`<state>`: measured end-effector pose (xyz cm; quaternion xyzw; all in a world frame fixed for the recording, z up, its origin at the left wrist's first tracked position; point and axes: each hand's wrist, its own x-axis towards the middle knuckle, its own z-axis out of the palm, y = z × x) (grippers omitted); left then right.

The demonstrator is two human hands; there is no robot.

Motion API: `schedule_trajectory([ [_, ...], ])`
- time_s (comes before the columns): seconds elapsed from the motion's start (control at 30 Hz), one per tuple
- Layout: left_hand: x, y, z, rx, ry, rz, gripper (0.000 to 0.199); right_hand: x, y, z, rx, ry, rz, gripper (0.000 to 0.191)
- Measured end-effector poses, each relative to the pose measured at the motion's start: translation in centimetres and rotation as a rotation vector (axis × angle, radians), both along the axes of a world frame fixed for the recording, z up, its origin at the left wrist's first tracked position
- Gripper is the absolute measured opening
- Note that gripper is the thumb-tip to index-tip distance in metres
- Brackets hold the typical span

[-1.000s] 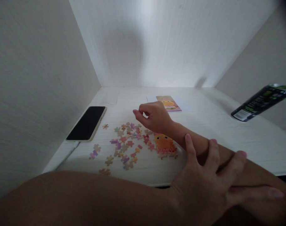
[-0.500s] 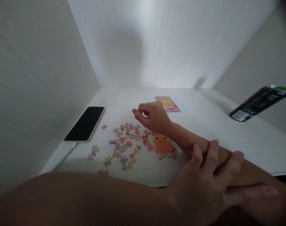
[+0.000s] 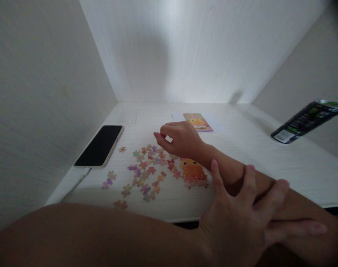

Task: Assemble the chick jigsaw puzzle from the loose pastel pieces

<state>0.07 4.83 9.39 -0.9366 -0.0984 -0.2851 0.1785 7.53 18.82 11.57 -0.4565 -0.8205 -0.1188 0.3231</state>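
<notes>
Orange puzzle section (image 3: 194, 175), jagged; loose pieces (image 3: 151, 170) pink, purple. Left hand (image 3: 238, 213) splayed on right forearm (image 3: 232, 167), right hand (image 3: 181, 138) curled closed.

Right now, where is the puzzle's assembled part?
In the head view, the assembled part lies just right of the loose pieces, partly behind the right wrist.

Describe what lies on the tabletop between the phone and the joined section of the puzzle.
In the head view, scattered loose puzzle pieces lie between the phone and the joined section.
</notes>
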Motion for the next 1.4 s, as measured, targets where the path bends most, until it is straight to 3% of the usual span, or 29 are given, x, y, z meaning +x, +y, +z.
schedule_trajectory([
  [0.3, 0.2, 0.1, -0.5, -0.007, -0.072, -0.011, 0.047, 0.2, -0.3, 0.7, 0.036, -0.11, -0.03, 0.044],
  [0.67, 0.3, -0.1, -0.2, -0.003, -0.001, -0.003, 0.051, 0.0, 0.6, -0.8, -0.049, 0.18, 0.01, 0.039],
  [1.4, 0.1, 0.2, 0.0, 0.003, 0.026, -0.008, 0.052, -0.3, 1.6, -1.4, -0.23, 0.576, -0.032, 0.04],
])
